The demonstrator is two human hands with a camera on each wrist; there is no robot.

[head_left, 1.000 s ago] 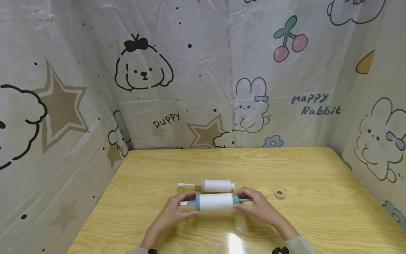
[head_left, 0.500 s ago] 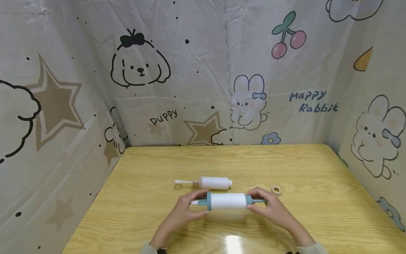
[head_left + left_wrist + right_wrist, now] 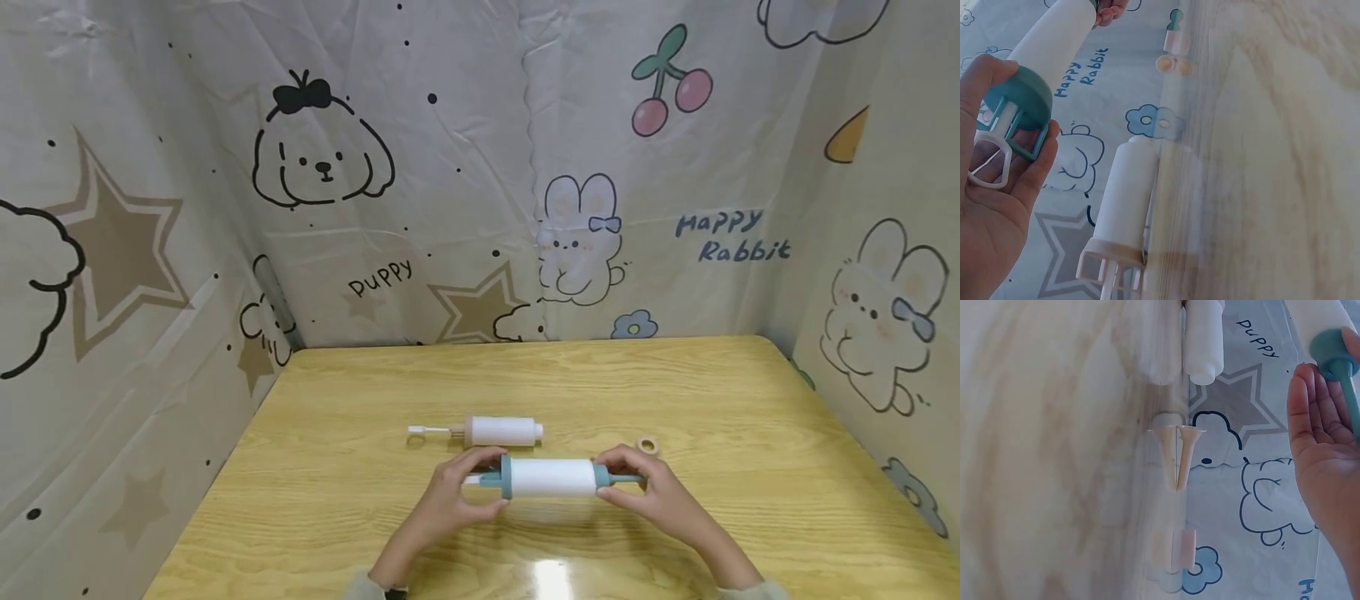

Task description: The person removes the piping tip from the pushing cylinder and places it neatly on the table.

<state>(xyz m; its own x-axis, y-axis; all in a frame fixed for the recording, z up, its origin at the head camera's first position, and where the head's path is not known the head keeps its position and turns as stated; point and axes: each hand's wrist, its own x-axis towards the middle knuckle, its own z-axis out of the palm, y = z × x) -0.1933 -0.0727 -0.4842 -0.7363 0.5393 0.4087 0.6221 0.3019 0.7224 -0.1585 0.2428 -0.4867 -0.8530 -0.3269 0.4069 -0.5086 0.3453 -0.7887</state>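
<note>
Between both hands lies a piping syringe (image 3: 553, 477), level, with a white barrel, teal end pieces and a long thin teal nozzle. My left hand (image 3: 444, 497) grips the teal collar at its left end, thumb on one side and fingers on the other; the white plunger loop (image 3: 1007, 165) shows against the palm in the left wrist view. At the right end my right hand (image 3: 660, 490) pinches the teal cap, the nozzle running back under the palm. Seen from the left wrist, the syringe is raised above the table.
A second syringe (image 3: 501, 431), white and beige with its plunger drawn out, lies just behind. A small beige ring (image 3: 657, 447) lies behind my right hand. The right wrist view shows a beige conical nozzle (image 3: 1189, 453) on the table. Printed cloth surrounds the table's (image 3: 360, 375) back and sides.
Both hands have carried the teal-ended syringe to the right, keeping the same grip. The second syringe and the ring stay on the table; the head view has shifted slightly.
</note>
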